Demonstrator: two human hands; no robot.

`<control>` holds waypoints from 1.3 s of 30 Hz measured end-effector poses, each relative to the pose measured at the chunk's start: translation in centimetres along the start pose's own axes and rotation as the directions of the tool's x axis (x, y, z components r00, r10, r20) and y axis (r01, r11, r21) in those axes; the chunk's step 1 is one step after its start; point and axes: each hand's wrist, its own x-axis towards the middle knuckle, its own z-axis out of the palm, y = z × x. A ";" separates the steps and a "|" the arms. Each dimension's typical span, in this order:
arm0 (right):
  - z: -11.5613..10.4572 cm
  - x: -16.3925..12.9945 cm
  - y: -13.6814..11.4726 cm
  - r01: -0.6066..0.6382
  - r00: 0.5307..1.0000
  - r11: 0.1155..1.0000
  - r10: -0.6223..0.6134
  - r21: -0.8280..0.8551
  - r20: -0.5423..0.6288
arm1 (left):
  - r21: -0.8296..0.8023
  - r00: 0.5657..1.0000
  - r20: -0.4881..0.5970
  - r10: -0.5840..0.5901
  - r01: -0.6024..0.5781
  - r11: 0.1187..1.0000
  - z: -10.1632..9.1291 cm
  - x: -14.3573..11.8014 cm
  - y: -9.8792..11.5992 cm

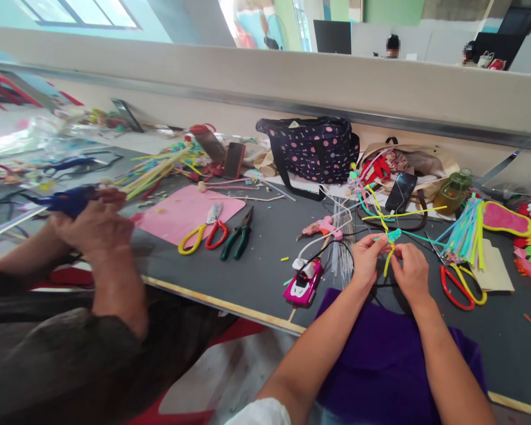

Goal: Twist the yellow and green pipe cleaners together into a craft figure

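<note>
1. Where the work is: the teal piece (393,235) and the yellow strip (387,264) that hangs below it are held up over the worktop (256,265), in from its near edge and well right of that edge's middle.
2. Grip: the left hand (366,260) has thumb and forefinger pinched together on the teal piece. The fingertips of the right hand (410,274) lie at the yellow strip; whether they are closed on it I cannot tell.
3. Let the left hand be the steady one, pinching right at the join, so that any turning force stays there and does not travel up the strip.
4. Work the right fingertips close under the teal piece; a short hold on a soft strip should give better control than a long one.
5. Mind the long teal strand (425,239) running right, toward the scissors (464,283); a snag there could tug the join.
6. Use small, even turns, since sharp bends would probably kink the strip.
7. Hold the work clear of the glue gun (321,229), which lies farther left, between the near and far edges, and may be hot.
</note>
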 end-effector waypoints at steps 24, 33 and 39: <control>0.1 0.4 -1.3 -0.461 0.811 0.262 0.512 0.848 0.282 | -0.104 0.998 0.059 -0.011 0.017 0.994 -0.1 0.0 0.2; 0.7 0.0 -0.7 -0.555 0.792 0.487 0.556 0.674 0.252 | -0.051 0.994 -0.100 0.040 -0.045 0.998 -0.3 0.4 -0.1; -0.5 -0.1 -1.0 -0.187 0.961 0.960 0.223 0.210 -0.166 | -0.090 0.982 -0.184 0.047 -0.065 0.994 -0.4 0.6 0.0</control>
